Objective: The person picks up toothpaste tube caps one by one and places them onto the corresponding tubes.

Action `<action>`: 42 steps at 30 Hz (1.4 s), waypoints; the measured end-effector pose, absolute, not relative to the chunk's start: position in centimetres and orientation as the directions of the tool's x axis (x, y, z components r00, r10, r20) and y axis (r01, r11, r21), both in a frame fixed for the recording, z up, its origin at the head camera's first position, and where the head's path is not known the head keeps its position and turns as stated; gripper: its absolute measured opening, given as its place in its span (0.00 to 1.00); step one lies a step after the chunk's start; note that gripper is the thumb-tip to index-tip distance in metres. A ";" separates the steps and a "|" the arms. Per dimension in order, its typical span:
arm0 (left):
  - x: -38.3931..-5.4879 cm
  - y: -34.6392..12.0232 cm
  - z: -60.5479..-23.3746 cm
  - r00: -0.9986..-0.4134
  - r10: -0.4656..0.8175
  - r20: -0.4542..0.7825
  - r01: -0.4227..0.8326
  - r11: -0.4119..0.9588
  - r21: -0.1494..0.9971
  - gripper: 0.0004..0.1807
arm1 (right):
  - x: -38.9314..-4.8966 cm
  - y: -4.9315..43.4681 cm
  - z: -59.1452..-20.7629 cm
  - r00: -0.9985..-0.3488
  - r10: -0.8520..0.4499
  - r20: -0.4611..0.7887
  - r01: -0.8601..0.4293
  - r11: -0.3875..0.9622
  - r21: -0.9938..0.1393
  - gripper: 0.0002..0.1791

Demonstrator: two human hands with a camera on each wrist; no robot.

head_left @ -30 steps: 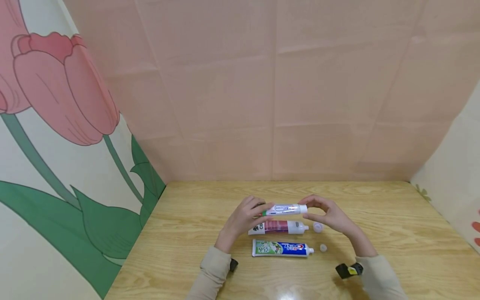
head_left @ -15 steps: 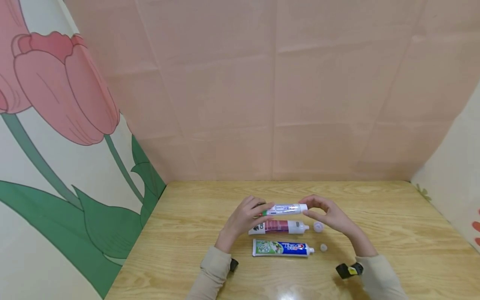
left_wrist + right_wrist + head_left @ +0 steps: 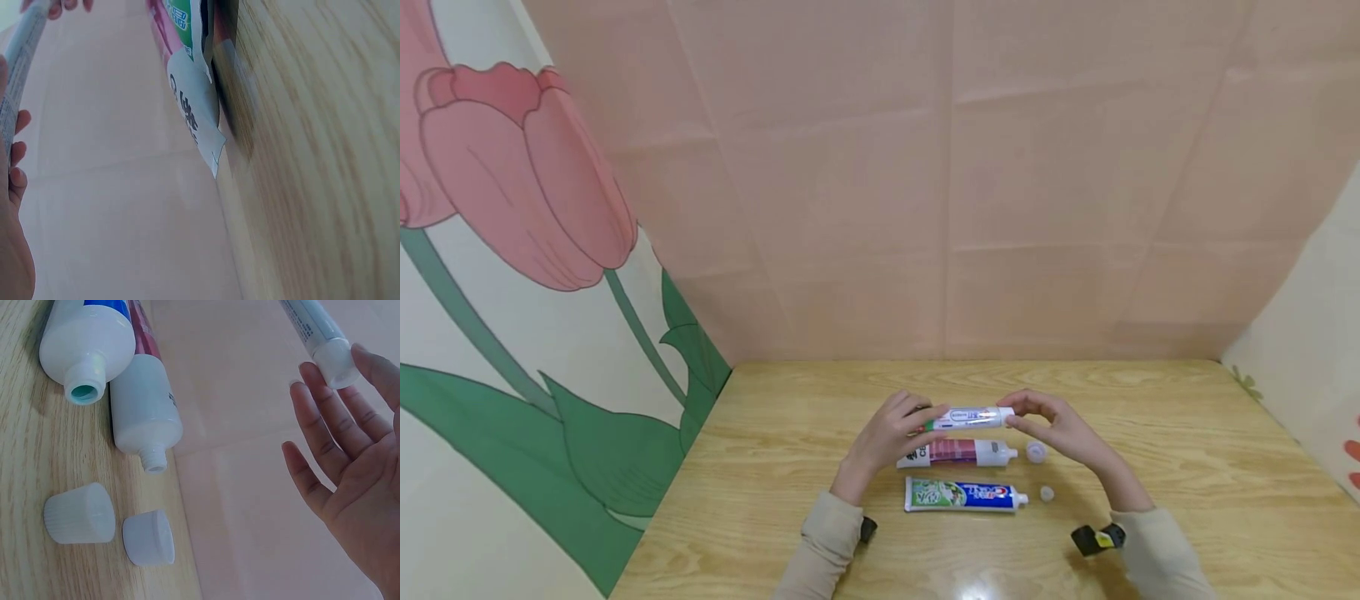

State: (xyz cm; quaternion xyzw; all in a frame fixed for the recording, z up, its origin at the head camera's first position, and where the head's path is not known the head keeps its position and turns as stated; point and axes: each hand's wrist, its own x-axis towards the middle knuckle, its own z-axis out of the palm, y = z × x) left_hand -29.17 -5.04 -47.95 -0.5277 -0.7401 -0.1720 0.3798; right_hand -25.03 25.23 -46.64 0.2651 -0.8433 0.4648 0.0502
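Observation:
Above the table, my left hand (image 3: 880, 437) grips a white toothpaste tube (image 3: 973, 417) by its tail end, holding it level. The tube's white cap (image 3: 337, 364) is on, and my right hand (image 3: 1066, 432) pinches it between thumb and fingers. Beneath lies a pink and white tube (image 3: 958, 452) with a bare nozzle. Nearer the front is a green and blue toothpaste tube (image 3: 962, 495), also uncapped. Two loose white caps stand on the table: a wider cap (image 3: 1036, 452) off the pink tube's nozzle and a smaller cap (image 3: 1047, 494) off the green and blue tube's.
The wooden table (image 3: 790, 433) meets a pink cloth backdrop (image 3: 850, 250) at its back edge. A flower-printed panel (image 3: 512, 292) borders the left side, and a pale panel (image 3: 1315, 333) borders the right. Black straps (image 3: 1097, 540) sit at the wrists.
My right thumb has come up slightly to meet the held tube's cap. The left hand, the tubes on the table and the loose caps keep their places.

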 end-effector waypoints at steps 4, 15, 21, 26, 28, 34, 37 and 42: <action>-29.2 -5.1 -48.0 -0.140 0.649 0.748 0.916 0.372 -0.151 0.26 | -25.1 25.2 -46.8 -0.850 -0.408 0.334 -0.499 0.416 -0.761 0.13; -29.0 -4.8 -47.9 -0.151 0.637 0.756 0.919 0.372 -0.131 0.28 | -25.3 25.4 -47.0 -0.810 -0.454 0.372 -0.548 0.356 -0.757 0.11; -29.0 -4.9 -47.9 -0.134 0.642 0.755 0.921 0.362 -0.144 0.26 | -25.2 25.4 -46.9 -0.804 -0.464 0.371 -0.551 0.351 -0.757 0.10; -28.8 -5.0 -48.0 -0.164 0.648 0.744 0.920 0.373 -0.122 0.23 | -25.2 25.3 -46.8 -0.786 -0.492 0.374 -0.569 0.340 -0.749 0.11; -28.7 -5.1 -48.0 -0.180 0.653 0.736 0.919 0.379 -0.112 0.23 | -25.2 25.4 -46.8 -0.781 -0.497 0.377 -0.573 0.331 -0.750 0.11; -28.5 -5.1 -48.0 -0.211 0.658 0.722 0.913 0.396 -0.094 0.23 | -25.3 25.4 -47.1 -0.770 -0.506 0.387 -0.580 0.305 -0.756 0.12; -28.5 -5.1 -47.9 -0.206 0.654 0.728 0.914 0.394 -0.095 0.24 | -25.2 25.4 -47.0 -0.784 -0.493 0.377 -0.568 0.325 -0.756 0.12; -28.6 -5.0 -47.9 -0.198 0.651 0.733 0.913 0.395 -0.104 0.25 | -25.0 25.3 -46.6 -0.819 -0.458 0.346 -0.529 0.370 -0.764 0.11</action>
